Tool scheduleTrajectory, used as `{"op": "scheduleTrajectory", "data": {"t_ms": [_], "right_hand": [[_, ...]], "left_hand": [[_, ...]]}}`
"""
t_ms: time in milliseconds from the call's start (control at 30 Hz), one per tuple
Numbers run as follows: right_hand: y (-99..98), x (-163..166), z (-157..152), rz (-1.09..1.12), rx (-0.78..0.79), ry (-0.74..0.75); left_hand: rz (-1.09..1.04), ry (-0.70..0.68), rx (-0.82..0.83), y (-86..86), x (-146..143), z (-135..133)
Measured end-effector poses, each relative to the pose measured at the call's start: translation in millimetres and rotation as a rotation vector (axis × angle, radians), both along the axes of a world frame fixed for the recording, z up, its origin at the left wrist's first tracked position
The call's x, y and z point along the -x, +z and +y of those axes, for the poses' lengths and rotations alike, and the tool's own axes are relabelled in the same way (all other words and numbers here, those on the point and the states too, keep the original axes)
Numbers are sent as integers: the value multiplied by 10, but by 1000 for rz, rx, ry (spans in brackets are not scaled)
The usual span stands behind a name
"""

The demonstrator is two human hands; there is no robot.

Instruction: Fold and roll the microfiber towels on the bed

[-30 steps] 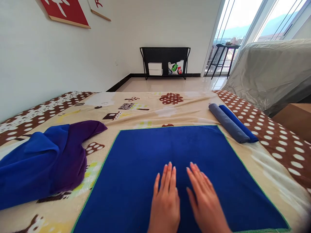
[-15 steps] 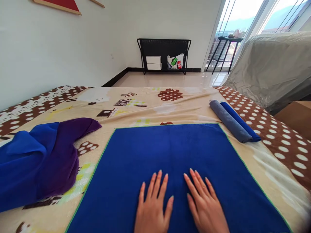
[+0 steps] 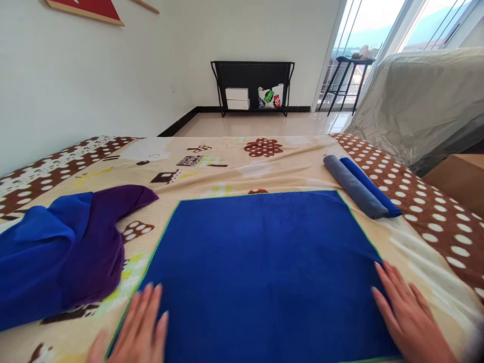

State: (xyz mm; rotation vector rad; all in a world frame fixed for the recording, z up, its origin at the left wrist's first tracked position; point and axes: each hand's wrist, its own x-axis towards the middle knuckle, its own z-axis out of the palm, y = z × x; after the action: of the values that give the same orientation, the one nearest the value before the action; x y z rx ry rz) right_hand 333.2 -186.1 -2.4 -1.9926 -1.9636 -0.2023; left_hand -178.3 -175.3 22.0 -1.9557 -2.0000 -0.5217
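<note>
A blue towel (image 3: pixel 260 252) with green edging lies spread flat on the patterned blanket (image 3: pixel 295 174). My left hand (image 3: pixel 138 327) rests across its left edge, palm down and fingers stretched out, a little smeared by motion. Over the right edge lies my right hand (image 3: pixel 410 312), also palm down, with fingers extended and the fingertips touching the cloth's border. Neither hand grips anything. Left of the towel, a crumpled blue cloth (image 3: pixel 41 237) and a purple cloth (image 3: pixel 100 252) lie heaped together. A grey rolled towel (image 3: pixel 353 186) and a blue rolled towel (image 3: pixel 372 186) lie side by side beyond the right edge.
A black rack (image 3: pixel 252 83) with white boxes (image 3: pixel 237 98) and a printed bag (image 3: pixel 270 97) stands by the far wall. To the right are a covered piece of furniture (image 3: pixel 427 96), a cardboard box (image 3: pixel 459 181) and a stool (image 3: pixel 348 80) near the window.
Both hands have slid apart from the middle of the blue towel, the left to its left edge and the right to its right edge. The towel's right edge is now drawn inward near my right hand.
</note>
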Motion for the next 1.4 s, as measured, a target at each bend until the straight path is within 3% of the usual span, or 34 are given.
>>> {"op": "scheduleTrajectory", "data": {"t_ms": [67, 133, 200, 267, 367, 533, 633, 700, 767, 833, 933, 1000, 1033, 1100, 1300, 1400], "right_hand": [[156, 501, 372, -6, -28, 145], [263, 1064, 755, 5, 30, 335], [284, 1536, 1059, 28, 72, 428], [222, 1758, 1238, 46, 99, 474], [49, 1461, 1277, 36, 120, 439], [-247, -2, 904, -63, 73, 59], [-329, -553, 653, -103, 87, -28], [-285, -530, 619, -110, 49, -50], [-159, -177, 737, -97, -7, -35], [9, 422, 979, -52, 21, 91], [205, 1377, 1427, 20, 155, 418], [243, 1737, 1674, 16, 169, 527], [236, 1775, 1763, 9, 170, 551], [193, 1553, 1861, 5, 176, 532], [35, -33, 1725, 26, 176, 135], [-23, -293, 1658, 24, 168, 49]], "left_hand": [[67, -253, 38, 227, -572, 312], [107, -485, 171, 320, -1165, 647], [93, -573, 229, 257, -1613, 941], [90, -572, 244, 111, -1788, 1135], [80, -497, 248, -72, -1469, 1187], [58, -178, 211, -167, -62, 801], [64, -19, 221, -175, 515, 500], [83, 12, 183, -121, 529, 412], [113, -20, 128, -9, 224, 494], [142, -151, 141, 119, -311, 751], [133, -372, 264, 210, -1159, 1294], [135, -430, 284, 169, -1465, 1600], [132, -438, 294, 128, -1487, 1706], [116, -402, 309, 36, -1258, 1819], [41, -56, 309, -63, 260, 1708], [34, 20, 275, -49, 493, 1627]]}}
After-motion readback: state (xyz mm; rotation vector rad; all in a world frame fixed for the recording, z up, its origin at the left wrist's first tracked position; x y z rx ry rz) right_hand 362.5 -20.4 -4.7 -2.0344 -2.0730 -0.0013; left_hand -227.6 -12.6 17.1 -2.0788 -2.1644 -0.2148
